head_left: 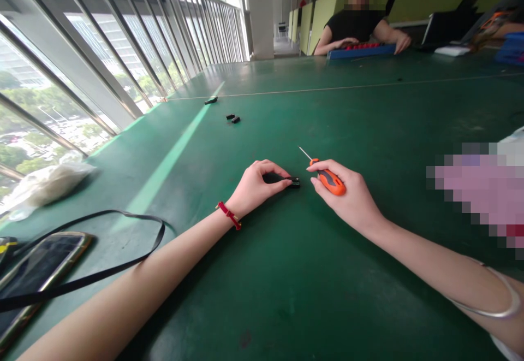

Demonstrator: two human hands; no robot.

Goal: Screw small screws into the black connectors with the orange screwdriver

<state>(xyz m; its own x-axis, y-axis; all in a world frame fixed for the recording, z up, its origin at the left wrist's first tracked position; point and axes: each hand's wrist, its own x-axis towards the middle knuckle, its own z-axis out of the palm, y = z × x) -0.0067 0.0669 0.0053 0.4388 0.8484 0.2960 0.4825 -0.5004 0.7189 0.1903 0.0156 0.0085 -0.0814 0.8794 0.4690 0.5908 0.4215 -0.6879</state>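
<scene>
My left hand (pixel 262 183) pinches a small black rectangular part (pixel 293 182) between thumb and fingers, low over the green table. Part of that piece is hidden by the fingers; its exposed end points right. In my right hand (pixel 347 191) is a screwdriver (pixel 332 182) with an orange and dark grey handle. Its thin metal shaft points up and to the left, away from the black part and not touching it. Farther off on the table lie two small black pieces (pixel 233 118) side by side, and a longer black piece (pixel 211 100) beyond them.
A phone (pixel 45 273) and a black strap (pixel 118 267) lie at the left, the strap passing by my left forearm. A plastic bag (pixel 49 183) rests near the metal railing (pixel 164 28). Across the green table (pixel 262 295), a person (pixel 356 28) sits behind a blue tray (pixel 362 51).
</scene>
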